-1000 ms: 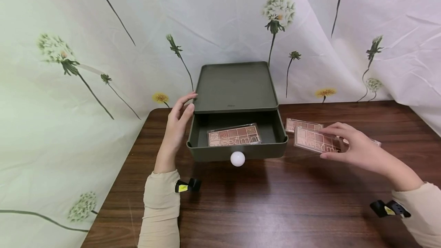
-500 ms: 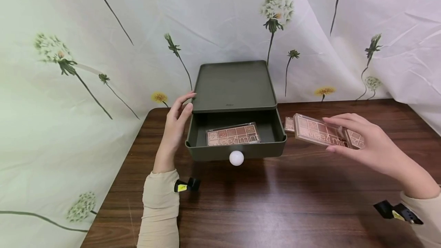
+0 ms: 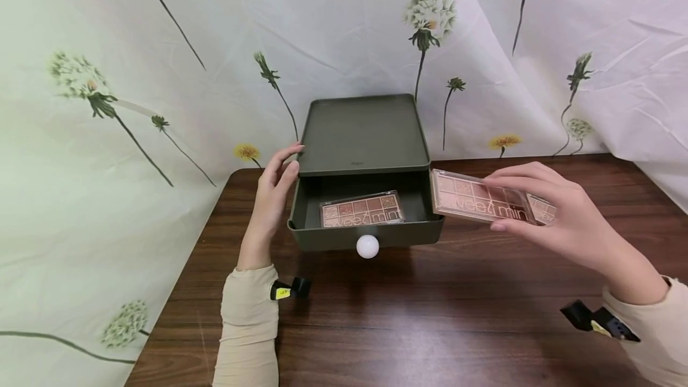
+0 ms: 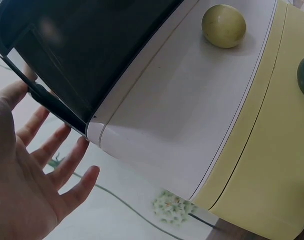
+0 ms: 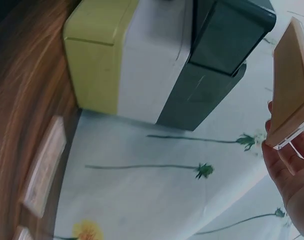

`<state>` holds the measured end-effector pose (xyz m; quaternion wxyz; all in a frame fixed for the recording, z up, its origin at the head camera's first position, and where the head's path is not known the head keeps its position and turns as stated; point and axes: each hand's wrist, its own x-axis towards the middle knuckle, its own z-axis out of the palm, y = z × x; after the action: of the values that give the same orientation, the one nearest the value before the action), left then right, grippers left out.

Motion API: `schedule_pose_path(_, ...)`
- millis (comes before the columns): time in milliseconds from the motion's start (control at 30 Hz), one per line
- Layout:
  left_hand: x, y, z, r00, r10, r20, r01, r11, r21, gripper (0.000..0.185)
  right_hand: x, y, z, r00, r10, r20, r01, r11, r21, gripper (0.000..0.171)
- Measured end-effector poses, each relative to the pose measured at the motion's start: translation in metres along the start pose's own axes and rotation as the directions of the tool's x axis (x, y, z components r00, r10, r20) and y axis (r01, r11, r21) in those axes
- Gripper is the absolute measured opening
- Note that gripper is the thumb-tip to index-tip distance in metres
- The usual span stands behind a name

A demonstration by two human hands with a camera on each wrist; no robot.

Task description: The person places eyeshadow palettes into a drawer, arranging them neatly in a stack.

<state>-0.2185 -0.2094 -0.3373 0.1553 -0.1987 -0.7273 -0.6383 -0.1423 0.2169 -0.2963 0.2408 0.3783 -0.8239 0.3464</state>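
Note:
My right hand [image 3: 564, 214] pinches an eyeshadow palette [image 3: 464, 196] between thumb and fingers. The palette is held tilted, its left end overlapping the right wall of the pulled-out dark green drawer [image 3: 322, 237] in the head view. In the right wrist view the held palette's pinkish underside [image 5: 289, 85] shows. Inside the drawer lies a second eyeshadow palette [image 3: 361, 210]. A white round knob [image 3: 368, 246] sits on the drawer front. My left hand [image 3: 274, 196] touches the left side of the drawer unit [image 3: 365, 133] with spread fingers; the left wrist view shows them along its dark edge.
Another palette [image 3: 541, 209] shows behind the right hand on the brown wooden table [image 3: 430, 327]; the right wrist view has palettes [image 5: 45, 167] there too. Below the green drawer, the wrist views show a white drawer [image 4: 177, 105] and a yellow drawer [image 4: 257, 165]. A flowered cloth [image 3: 344, 28] hangs behind.
The right hand has lifted the palette off the table pile and carried it left to the drawer's right wall. The left hand has stayed at the unit's side.

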Motion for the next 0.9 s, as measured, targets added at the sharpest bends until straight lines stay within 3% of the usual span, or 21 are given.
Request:
schedule_pose_path(133,0.000,0.000,0.000,1.000,-0.001,-0.002,0.001,1.000,-0.005,0.039,0.010,-0.005,0.006,0.999,-0.038,-0.023,0.039,0.998,0.059,0.051)
schedule_pose_path(400,0.000,0.000,0.000,1.000,0.002,0.000,-0.002,1.000,0.000,0.039,0.031,-0.013,0.022,0.992,-0.117,-0.037,0.121,0.986,0.112,0.057)
schedule_pose_path(700,0.000,0.001,0.000,1.000,0.000,-0.003,0.000,1.000,0.004,0.039,0.053,-0.023,0.038,0.994,-0.099,0.048,0.094,0.991,0.092,0.048)
schedule_pose_path(900,0.001,0.001,0.000,1.000,-0.001,-0.004,0.001,1.000,-0.001,0.039,0.064,-0.027,0.050,0.992,-0.109,0.062,0.104,0.991,0.079,0.045)
